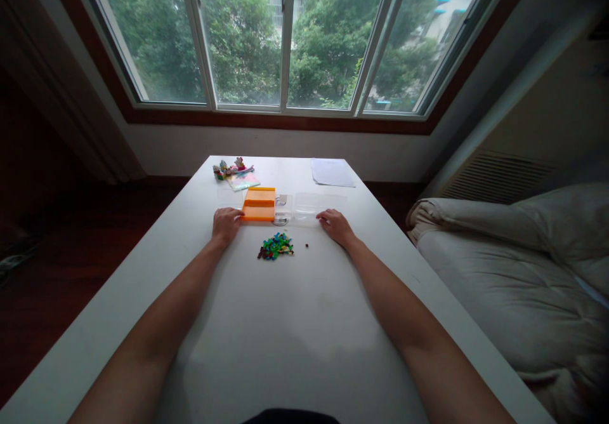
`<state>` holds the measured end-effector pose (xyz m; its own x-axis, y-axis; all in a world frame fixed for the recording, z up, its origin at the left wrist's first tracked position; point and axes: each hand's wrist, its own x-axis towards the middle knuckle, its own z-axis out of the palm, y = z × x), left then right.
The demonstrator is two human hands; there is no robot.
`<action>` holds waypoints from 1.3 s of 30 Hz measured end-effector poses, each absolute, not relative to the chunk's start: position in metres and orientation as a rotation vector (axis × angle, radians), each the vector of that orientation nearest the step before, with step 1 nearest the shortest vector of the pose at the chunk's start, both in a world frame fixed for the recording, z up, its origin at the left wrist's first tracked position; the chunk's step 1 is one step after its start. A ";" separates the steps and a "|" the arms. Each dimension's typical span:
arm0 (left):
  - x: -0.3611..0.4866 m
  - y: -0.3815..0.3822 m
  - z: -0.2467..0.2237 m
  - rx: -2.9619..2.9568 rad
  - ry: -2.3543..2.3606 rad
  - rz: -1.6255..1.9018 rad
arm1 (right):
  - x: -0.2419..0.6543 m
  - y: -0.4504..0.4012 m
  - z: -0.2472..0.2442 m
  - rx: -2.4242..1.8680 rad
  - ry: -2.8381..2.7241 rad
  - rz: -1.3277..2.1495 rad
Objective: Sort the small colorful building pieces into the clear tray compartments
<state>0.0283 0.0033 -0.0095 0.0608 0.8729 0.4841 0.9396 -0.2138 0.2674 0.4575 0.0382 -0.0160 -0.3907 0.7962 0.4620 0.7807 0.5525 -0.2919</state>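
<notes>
An orange tray (259, 211) with two sections lies on the white table (295, 322). At its near left corner is my left hand (227, 224), its fingers bent and touching the edge; whether they pinch it is unclear. Clear plastic containers (307, 208) stand to the right of the tray. My right hand (335, 225) is at their near right edge, fingers curled with the tips on or beside the clear plastic. Between the hands and nearer to me is a pile of small green, blue, yellow and brown pieces (276, 246). One brown piece (307, 245) lies apart, right of the pile.
Small colourful figures (228, 169) and a pale card (244, 181) are at the table's far left. White paper sheets (332, 172) lie at the far right. A covered sofa (499, 271) stands right of the table, and a window is beyond it.
</notes>
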 end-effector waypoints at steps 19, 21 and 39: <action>0.029 0.004 -0.010 -2.211 -1.873 -0.845 | 0.456 0.036 -0.015 -1.252 -2.217 0.057; 0.029 0.003 -0.009 -2.203 -1.883 -0.840 | 0.456 0.035 -0.015 -1.252 -2.216 0.060; 0.030 0.004 -0.009 -2.211 -1.907 -0.819 | 0.456 0.035 -0.017 -1.281 -2.209 0.029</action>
